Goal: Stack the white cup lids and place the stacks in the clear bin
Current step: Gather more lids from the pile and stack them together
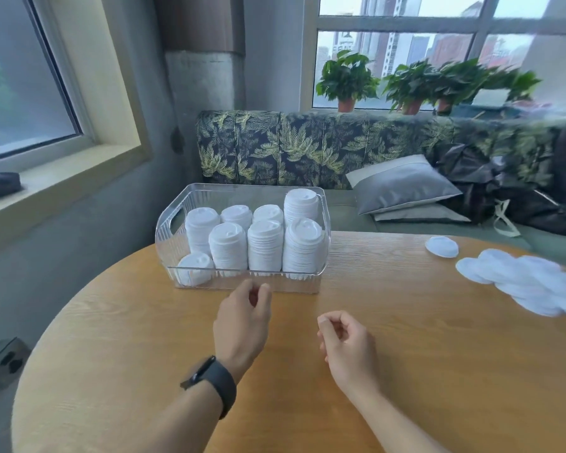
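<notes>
– Head view: how far along?
– Ribbed clear plastic bin [324, 223] holds about eight stacks of white cup lids [264, 245]; loose lids [517, 282] wait far right on the wooden worktop [406, 338].
– Hands?
– Left hand [242, 318] and right hand [347, 344] loosely curled, holding nothing.

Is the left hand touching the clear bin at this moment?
Apart. The head view shows bare table between the left hand and the clear bin.

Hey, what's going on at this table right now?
A person is sorting white cup lids into a clear bin on a round wooden table. The bin already holds several upright stacks, plus a lid lying tilted in its near left corner. Both the left hand and the right hand hover loosely curled over the table, holding nothing. A pile of loose lids waits at the right.
</notes>
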The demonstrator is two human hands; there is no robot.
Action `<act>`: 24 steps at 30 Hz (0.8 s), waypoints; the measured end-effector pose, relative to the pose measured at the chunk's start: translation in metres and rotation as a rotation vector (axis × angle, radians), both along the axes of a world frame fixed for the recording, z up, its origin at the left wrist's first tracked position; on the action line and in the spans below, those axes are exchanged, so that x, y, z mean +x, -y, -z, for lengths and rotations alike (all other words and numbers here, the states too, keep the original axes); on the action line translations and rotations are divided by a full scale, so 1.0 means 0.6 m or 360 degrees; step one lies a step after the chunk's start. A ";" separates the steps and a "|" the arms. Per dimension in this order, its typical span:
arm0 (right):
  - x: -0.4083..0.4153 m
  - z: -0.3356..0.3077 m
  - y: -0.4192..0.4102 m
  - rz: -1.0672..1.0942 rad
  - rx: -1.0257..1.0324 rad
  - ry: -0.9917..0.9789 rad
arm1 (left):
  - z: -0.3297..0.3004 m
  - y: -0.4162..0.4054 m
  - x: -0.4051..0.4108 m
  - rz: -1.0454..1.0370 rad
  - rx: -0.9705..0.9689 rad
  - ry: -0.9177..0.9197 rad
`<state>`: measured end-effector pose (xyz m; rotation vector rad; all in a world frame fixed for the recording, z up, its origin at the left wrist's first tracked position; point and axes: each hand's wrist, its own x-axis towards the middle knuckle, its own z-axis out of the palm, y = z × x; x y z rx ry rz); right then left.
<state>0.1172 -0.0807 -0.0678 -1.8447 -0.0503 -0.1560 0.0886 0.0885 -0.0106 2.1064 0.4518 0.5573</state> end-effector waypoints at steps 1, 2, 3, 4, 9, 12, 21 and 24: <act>-0.001 0.001 0.028 0.0041 -0.0037 0.0018 | 0.012 0.024 -0.004 0.0037 -0.0030 -0.0002; -0.002 0.001 0.057 0.0086 -0.0072 0.0038 | 0.023 0.047 -0.007 0.0080 -0.0049 -0.0009; -0.003 0.001 0.084 0.0133 -0.0102 0.0057 | 0.032 0.070 -0.009 0.0139 -0.0064 -0.0009; -0.005 0.000 0.111 0.0170 -0.0121 0.0073 | 0.041 0.094 -0.009 0.0206 -0.0087 0.0005; -0.003 0.004 0.240 0.0292 -0.0194 0.0086 | 0.074 0.208 0.000 0.0532 -0.0173 0.0021; 0.001 0.001 0.302 0.0376 -0.0279 0.0096 | 0.085 0.271 0.013 0.0634 -0.0159 0.0003; 0.080 0.012 0.414 0.0671 -0.0468 0.0142 | 0.082 0.383 0.096 0.0830 0.0070 -0.0006; 0.119 0.011 0.431 0.0792 -0.0419 0.0161 | 0.084 0.410 0.140 0.0876 0.0106 -0.0001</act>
